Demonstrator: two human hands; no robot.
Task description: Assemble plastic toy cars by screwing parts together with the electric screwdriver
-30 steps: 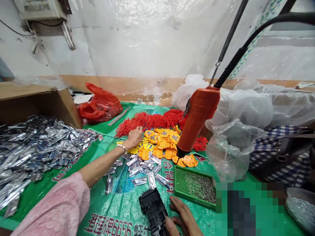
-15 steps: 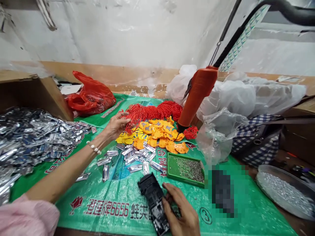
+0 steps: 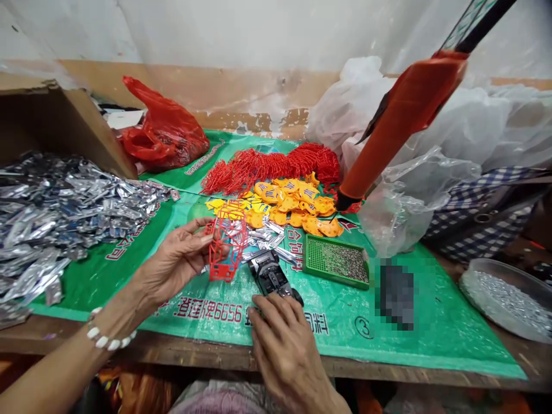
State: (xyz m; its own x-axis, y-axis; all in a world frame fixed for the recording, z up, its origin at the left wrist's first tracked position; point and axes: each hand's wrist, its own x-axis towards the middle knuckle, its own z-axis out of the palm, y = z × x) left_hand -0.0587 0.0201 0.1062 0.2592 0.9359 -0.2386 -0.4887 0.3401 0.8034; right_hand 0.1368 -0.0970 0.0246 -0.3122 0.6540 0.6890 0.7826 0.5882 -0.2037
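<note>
My left hand [image 3: 181, 259] pinches a red plastic lattice frame, like a toy car's roll cage [image 3: 227, 244], upright above the mat. Just right of the frame, a black and silver toy car [image 3: 273, 276] lies tilted on the mat. My right hand [image 3: 282, 333] has its fingers curled over the car's near end; the thumb is hidden. Behind them are silver strips [image 3: 263, 237], yellow and orange printed parts [image 3: 297, 201] and a long row of red lattice frames [image 3: 271, 167]. An orange electric screwdriver [image 3: 401, 126] hangs at the right, its tip by the orange parts.
A green tray of small screws [image 3: 336, 261] stands right of the car. At left, a heap of silver parts [image 3: 86, 213] spills from a cardboard box [image 3: 92, 132]. A red bag [image 3: 166, 126], clear plastic bags [image 3: 405, 201] and a round dish [image 3: 504, 299] surround the green mat [image 3: 345, 339].
My left hand has come back from the red pile toward me with one red frame. My right hand now lies over the car's near end. The view has tilted downward.
</note>
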